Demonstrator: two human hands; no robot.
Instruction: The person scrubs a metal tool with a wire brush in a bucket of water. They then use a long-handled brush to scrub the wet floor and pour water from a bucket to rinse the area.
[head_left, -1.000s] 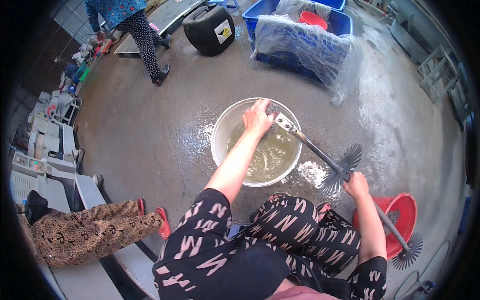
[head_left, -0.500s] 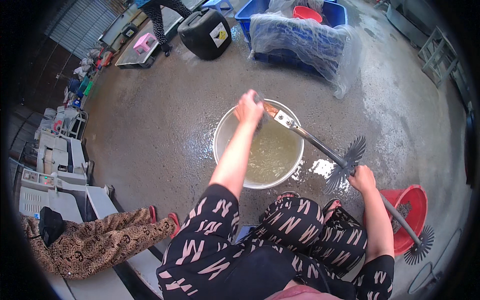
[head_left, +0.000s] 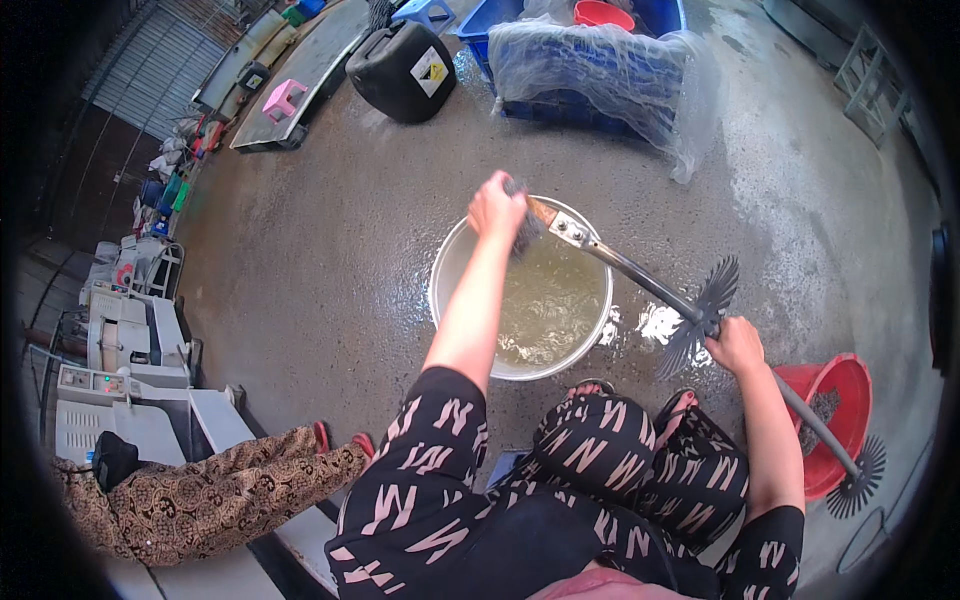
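Note:
My left hand point(head_left: 497, 208) closes around a dark grey scouring pad point(head_left: 527, 234), held against the brown end of a long metal shaft point(head_left: 655, 285). A bolted bracket point(head_left: 570, 229) joins that brown end to the shaft. Farther right, my right hand point(head_left: 738, 345) grips the shaft just beside a black disc of thin blades point(head_left: 701, 318). A second bladed disc point(head_left: 857, 477) sits at the shaft's lower right end. Under my left hand stands a large white-rimmed tub point(head_left: 437, 290) with cloudy yellowish water point(head_left: 550, 305); the brown end lies over its far rim.
A red bucket point(head_left: 868, 385) with dark grey material inside is near my right knee. Beyond the tub are a black jerrycan point(head_left: 385, 85), a netting-draped blue crate point(head_left: 600, 115) and a pink stool point(head_left: 284, 100). Another person's patterned trousers point(head_left: 220, 490) show at left by machines point(head_left: 130, 340).
The whole view has shifted slightly. My hands keep their holds on the pad and the shaft. The person at the far upper left is mostly out of view.

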